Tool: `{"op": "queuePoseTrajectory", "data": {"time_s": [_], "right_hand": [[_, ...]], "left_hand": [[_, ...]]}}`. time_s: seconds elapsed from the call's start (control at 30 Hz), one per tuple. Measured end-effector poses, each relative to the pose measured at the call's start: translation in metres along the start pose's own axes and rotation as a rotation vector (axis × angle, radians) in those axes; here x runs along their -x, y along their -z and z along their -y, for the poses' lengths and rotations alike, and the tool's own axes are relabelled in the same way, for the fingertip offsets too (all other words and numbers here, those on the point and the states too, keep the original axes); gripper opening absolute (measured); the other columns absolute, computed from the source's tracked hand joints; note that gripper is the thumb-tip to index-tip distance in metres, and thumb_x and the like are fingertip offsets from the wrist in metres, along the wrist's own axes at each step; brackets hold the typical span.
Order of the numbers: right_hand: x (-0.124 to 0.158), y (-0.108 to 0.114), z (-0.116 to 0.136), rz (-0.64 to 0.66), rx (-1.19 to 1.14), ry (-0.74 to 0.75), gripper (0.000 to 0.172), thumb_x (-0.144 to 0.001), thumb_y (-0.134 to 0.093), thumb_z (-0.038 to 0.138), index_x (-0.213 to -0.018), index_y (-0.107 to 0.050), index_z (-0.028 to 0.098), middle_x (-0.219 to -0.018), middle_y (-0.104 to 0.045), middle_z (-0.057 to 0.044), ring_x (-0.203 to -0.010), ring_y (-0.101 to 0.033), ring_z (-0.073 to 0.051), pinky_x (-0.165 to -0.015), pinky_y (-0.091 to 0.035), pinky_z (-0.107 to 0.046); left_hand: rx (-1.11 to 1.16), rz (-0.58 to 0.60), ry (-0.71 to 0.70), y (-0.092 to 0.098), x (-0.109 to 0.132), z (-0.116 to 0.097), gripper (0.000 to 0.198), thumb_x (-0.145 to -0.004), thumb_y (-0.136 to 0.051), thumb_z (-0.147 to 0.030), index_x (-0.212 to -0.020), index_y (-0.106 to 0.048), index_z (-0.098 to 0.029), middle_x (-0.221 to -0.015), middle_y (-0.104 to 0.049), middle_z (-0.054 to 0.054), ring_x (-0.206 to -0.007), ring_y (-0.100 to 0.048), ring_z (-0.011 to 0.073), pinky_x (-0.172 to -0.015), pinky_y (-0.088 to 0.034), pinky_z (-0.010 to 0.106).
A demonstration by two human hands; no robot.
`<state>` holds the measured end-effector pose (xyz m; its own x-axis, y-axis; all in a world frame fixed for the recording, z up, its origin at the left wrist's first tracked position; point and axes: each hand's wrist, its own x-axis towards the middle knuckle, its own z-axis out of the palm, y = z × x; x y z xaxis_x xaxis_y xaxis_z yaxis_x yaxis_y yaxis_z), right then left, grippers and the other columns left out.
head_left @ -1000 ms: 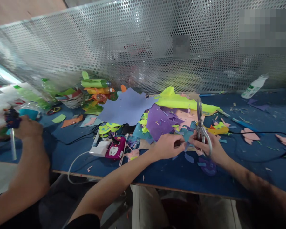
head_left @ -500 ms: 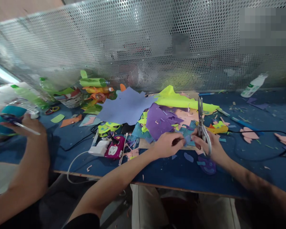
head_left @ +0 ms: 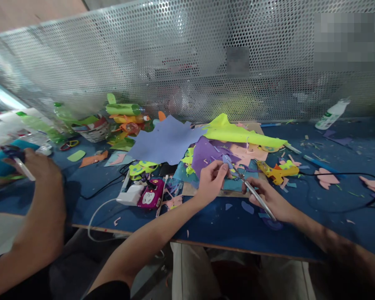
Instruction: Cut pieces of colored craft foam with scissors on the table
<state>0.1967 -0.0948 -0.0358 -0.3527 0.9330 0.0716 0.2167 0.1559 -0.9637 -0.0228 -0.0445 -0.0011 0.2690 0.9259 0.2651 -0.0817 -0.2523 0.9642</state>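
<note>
Between the thumb and fingers of my left hand [head_left: 213, 180] is a small blue-lilac foam piece [head_left: 227, 161]. My right hand [head_left: 266, 196] is closed around the handles of metal scissors [head_left: 258, 197], whose blades point left and up at the foam piece. Whether the blades touch it I cannot tell. Beneath and behind my hands lie a purple foam sheet [head_left: 203, 154] and scattered teal and pink scraps. A yellow glue gun [head_left: 278, 171] rests right of my right hand. Below the scissors, a dark purple shape [head_left: 272, 223] and a small blue oval [head_left: 247, 207] lie on the table.
A large lilac foam sheet [head_left: 167, 139] and a lime sheet [head_left: 234, 132] lie behind. A magenta power adapter [head_left: 150, 193] with a white charger stands left. A white bottle [head_left: 333, 114] leans at right. At far left a co-worker's hand [head_left: 43, 166] holds a tool.
The scissors have swung down from upright to point left towards the foam piece. My left hand has moved slightly left and up with that piece. The co-worker's hand has shifted a little.
</note>
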Motion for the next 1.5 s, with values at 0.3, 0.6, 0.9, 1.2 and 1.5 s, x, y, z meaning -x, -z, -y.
{"op": "queuePoseTrajectory", "data": {"time_s": [0.3, 0.6, 0.9, 1.2, 1.5], "right_hand": [[0.001, 0.0, -0.007, -0.055, -0.064, 0.041, 0.032, -0.084, -0.067, 0.055, -0.099, -0.064, 0.026, -0.086, -0.061, -0.002, -0.059, -0.051, -0.013, -0.05, -0.046, -0.026], [-0.019, 0.006, -0.008, -0.476, -0.232, 0.246, 0.034, -0.076, -0.079, 0.043, -0.096, -0.054, 0.032, -0.076, -0.068, 0.002, -0.051, -0.062, -0.017, -0.055, -0.057, -0.037], [-0.028, 0.008, -0.011, -0.397, -0.152, 0.18, 0.041, -0.067, -0.085, 0.034, -0.088, -0.05, 0.03, -0.08, -0.074, 0.0, -0.062, -0.069, -0.021, -0.056, -0.056, -0.036], [-0.036, 0.006, -0.017, -0.479, -0.053, 0.208, 0.04, -0.069, -0.081, 0.04, -0.09, -0.048, 0.029, -0.079, -0.073, 0.001, -0.074, -0.074, -0.023, -0.07, -0.058, -0.037], [-0.039, 0.025, -0.027, -0.66, 0.083, 0.253, 0.036, -0.072, -0.079, 0.041, -0.094, -0.053, 0.029, -0.08, -0.074, 0.001, -0.072, -0.071, -0.021, -0.079, -0.058, -0.04]], "left_hand": [[-0.028, 0.065, -0.03, 0.007, 0.0, 0.008, 0.037, -0.101, -0.053, -0.043, -0.072, -0.049, -0.019, -0.056, -0.047, -0.005, -0.047, -0.039, 0.0073, -0.049, -0.031, 0.024], [-0.901, 0.501, -0.413, 0.011, -0.007, 0.007, 0.025, -0.102, -0.04, -0.033, -0.089, -0.056, -0.019, -0.072, -0.06, 0.003, -0.066, -0.058, 0.0168, -0.061, -0.034, 0.031], [-1.119, 0.5, -0.501, 0.007, -0.014, 0.021, 0.028, -0.104, -0.04, -0.033, -0.096, -0.063, -0.018, -0.086, -0.072, 0.006, -0.078, -0.068, 0.0187, -0.065, -0.041, 0.029], [-1.205, 0.478, -0.411, 0.003, -0.01, 0.013, 0.034, -0.104, -0.045, -0.045, -0.119, -0.063, -0.02, -0.104, -0.075, 0.006, -0.096, -0.071, 0.0212, -0.078, -0.051, 0.031], [-1.429, 0.054, -0.19, 0.075, -0.076, 0.011, 0.035, -0.096, -0.049, -0.029, -0.125, -0.065, -0.02, -0.147, -0.057, 0.012, -0.134, -0.053, 0.0292, -0.112, -0.044, 0.046]]}}
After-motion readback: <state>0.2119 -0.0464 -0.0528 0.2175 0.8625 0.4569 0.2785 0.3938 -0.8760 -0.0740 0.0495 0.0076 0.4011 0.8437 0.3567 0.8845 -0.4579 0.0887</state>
